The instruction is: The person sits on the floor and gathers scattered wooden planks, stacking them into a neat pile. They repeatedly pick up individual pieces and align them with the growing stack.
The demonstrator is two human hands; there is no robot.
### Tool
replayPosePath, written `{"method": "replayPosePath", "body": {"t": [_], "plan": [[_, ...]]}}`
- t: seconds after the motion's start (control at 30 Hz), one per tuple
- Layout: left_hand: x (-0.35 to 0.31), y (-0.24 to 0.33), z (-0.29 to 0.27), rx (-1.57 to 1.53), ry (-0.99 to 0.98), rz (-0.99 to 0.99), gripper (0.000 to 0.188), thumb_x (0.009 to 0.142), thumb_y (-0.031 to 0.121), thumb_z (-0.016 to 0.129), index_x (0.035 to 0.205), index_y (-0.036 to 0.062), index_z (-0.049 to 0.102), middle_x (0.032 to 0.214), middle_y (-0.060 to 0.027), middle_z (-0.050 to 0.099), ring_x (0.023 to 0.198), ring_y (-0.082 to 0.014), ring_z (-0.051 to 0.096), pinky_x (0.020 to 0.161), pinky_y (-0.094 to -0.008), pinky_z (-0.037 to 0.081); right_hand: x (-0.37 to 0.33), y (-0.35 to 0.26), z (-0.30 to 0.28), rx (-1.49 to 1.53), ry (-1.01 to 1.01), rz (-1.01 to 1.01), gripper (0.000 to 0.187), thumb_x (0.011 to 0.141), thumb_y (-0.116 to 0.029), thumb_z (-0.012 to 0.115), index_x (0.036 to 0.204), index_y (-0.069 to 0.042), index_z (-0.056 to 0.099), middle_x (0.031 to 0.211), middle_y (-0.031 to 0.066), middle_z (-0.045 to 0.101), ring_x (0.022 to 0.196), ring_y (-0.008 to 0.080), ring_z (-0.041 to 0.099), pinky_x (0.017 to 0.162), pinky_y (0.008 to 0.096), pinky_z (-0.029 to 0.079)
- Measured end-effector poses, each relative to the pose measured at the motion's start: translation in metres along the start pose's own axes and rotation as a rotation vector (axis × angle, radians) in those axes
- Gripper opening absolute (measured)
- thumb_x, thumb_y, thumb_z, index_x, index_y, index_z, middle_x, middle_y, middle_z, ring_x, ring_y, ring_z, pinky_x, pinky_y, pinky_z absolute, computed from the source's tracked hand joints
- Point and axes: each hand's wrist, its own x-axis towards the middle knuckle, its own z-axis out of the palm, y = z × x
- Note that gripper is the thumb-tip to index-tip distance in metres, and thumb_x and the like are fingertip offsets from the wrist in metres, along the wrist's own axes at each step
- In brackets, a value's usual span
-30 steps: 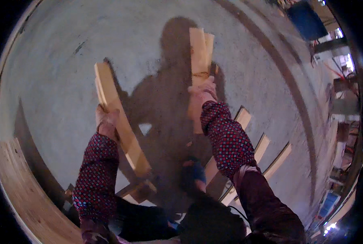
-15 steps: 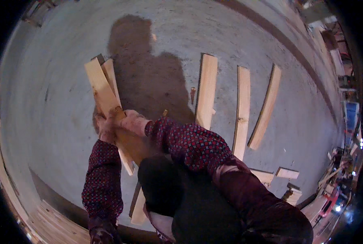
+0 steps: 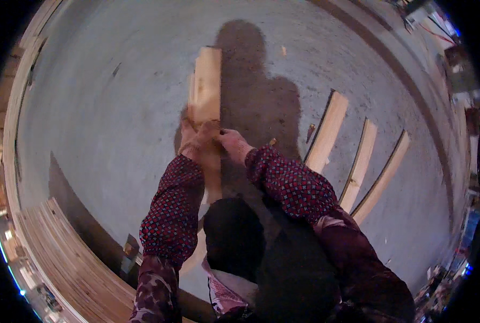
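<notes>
The head view looks straight down on the person's two patterned sleeves, which meet over a pale wooden plank [image 3: 207,91] held out in front of the body. The left hand [image 3: 192,137] is wrapped round the plank's left edge, fingers curled tight against the wood. The right hand [image 3: 232,144] comes in from the other side and touches the plank's right edge; whether its fingers actually pinch the board or only rest on it I cannot tell, as they are small and in shadow.

As I judge it, the risk lies in that grip. Both hands sit close together near the middle of a long board, so either end could swing or dip, and a slack right hand would let it twist out and drop onto the concrete floor [image 3: 116,134] or the person's feet.

The plank looks flat, light and raw, with a squarely cut far end, and seems to be two boards stacked. Further off, towards the right side of the floor, three similar boards [image 3: 358,161] lie side by side, apart from each other.
</notes>
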Motion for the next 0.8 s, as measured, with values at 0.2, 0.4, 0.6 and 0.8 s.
{"method": "replayPosePath", "body": {"t": [0.2, 0.4, 0.6, 0.8], "plan": [[-0.052, 0.070, 0.006, 0.712, -0.016, -0.161, 0.105, 0.077, 0.049, 0.075, 0.154, -0.0019, 0.027, 0.151, -0.0266, 0.043, 0.137, -0.0392, 0.049, 0.113, -0.0428, 0.042, 0.001, -0.033, -0.015, -0.079, -0.164, 0.688, 0.035, 0.095, -0.030, 0.058, 0.115, -0.005, 0.071, 0.114, 0.0213, 0.071, 0.106, 0.0388, 0.069, 0.089, 0.0447, 0.055], [-0.049, 0.063, 0.032, 0.902, 0.026, -0.141, 0.107, 0.080, 0.063, 0.066, 0.155, -0.0013, 0.026, 0.146, -0.0282, 0.049, 0.136, -0.0401, 0.050, 0.112, -0.0429, 0.042, -0.042, -0.051, -0.072, -0.174, -0.132, 0.821, 0.045, 0.095, -0.036, 0.056, 0.127, -0.006, 0.065, 0.128, 0.0204, 0.066, 0.120, 0.0390, 0.063, 0.098, 0.0469, 0.052], [-0.045, 0.068, 0.033, 0.825, 0.144, -0.125, 0.096, 0.077, 0.048, 0.071, 0.148, -0.0023, 0.029, 0.139, -0.0296, 0.052, 0.130, -0.0425, 0.053, 0.110, -0.0458, 0.043, -0.139, -0.080, -0.102, -0.073, 0.115, 0.856, 0.053, 0.092, -0.042, 0.060, 0.131, -0.007, 0.061, 0.128, 0.0207, 0.066, 0.123, 0.0381, 0.060, 0.104, 0.0450, 0.048], [-0.054, 0.080, 0.030, 0.756, 0.195, -0.153, 0.088, 0.073, 0.031, 0.078, 0.139, -0.0034, 0.032, 0.131, -0.0311, 0.055, 0.123, -0.0459, 0.055, 0.108, -0.0494, 0.044, -0.204, -0.101, -0.123, 0.039, 0.375, 1.002, 0.052, 0.088, -0.037, 0.067, 0.132, -0.009, 0.060, 0.131, 0.0203, 0.064, 0.123, 0.0398, 0.059, 0.105, 0.0472, 0.046]]}}
